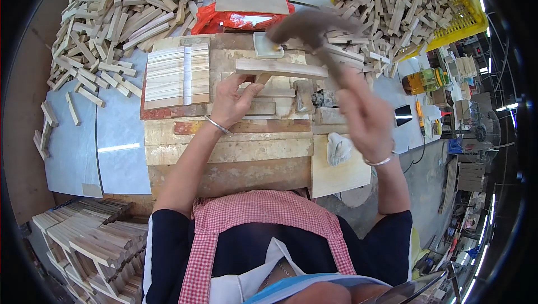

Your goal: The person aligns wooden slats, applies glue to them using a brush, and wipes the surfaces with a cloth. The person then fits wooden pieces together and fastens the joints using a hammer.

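My right hand [365,116] is wrapped round the handle of a hammer [305,26], blurred and raised, its head above the far edge of the wooden workbench [241,152]. My left hand [234,101] is closed on a short wooden piece [261,78] that stands under one end of a longer wooden strip [288,69]. The two pieces seem to meet at an angle; the joint itself is partly hidden by my fingers. Beneath lies another wooden strip [276,93] on the bench, near a metal fixture [322,100]. A small pale dish [268,46] sits just behind.
A row of flat wooden strips [176,74] lies at left. Loose wooden pieces [120,12] are heaped beyond, and more [392,9] fill a yellow crate [476,12]. A white cloth [338,148], a phone [403,116] and a yellow bottle [424,81] are to the right.
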A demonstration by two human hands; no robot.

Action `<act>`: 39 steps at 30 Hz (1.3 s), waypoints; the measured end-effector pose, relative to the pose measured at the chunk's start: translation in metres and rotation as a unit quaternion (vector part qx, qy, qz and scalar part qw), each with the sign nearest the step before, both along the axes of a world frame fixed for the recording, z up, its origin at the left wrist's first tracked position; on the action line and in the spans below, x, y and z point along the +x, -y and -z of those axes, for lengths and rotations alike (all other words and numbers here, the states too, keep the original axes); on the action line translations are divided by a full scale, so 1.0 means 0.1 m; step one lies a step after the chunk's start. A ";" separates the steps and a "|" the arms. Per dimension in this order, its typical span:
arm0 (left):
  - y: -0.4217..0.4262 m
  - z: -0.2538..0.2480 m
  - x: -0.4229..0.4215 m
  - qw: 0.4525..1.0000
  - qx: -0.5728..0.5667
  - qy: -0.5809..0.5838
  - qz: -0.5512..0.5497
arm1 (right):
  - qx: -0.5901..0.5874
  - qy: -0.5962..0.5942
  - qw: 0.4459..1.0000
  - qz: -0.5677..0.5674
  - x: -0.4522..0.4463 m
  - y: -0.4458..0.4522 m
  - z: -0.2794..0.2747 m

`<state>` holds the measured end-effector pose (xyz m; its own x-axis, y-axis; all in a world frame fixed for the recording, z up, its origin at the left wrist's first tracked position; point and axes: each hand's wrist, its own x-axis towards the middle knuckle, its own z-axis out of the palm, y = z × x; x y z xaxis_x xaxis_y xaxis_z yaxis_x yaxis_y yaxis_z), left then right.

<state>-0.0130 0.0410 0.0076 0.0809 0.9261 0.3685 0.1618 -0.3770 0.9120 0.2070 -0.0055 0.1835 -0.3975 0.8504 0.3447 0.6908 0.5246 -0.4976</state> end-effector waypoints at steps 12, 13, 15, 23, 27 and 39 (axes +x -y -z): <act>-0.03 0.05 0.06 0.998 0.039 0.033 -0.038 | 0.043 -0.003 0.999 0.016 0.02 -0.02 -0.01; -0.03 0.02 0.05 0.998 0.044 0.031 -0.033 | 0.022 0.039 0.999 -0.003 0.00 -0.02 0.02; 0.00 -0.03 0.05 0.998 0.031 0.033 -0.041 | -0.007 0.090 0.996 -0.017 0.00 -0.04 0.00; 0.00 -0.02 0.05 0.998 0.037 0.021 -0.038 | 0.019 0.014 1.000 -0.006 0.09 -0.05 0.01; -0.04 0.01 0.05 0.998 0.045 0.022 -0.034 | 0.023 0.060 0.998 -0.020 0.09 -0.03 -0.16; -0.04 -0.21 0.12 0.974 -0.074 0.203 -0.068 | 0.036 -0.089 0.993 0.074 0.49 0.24 0.17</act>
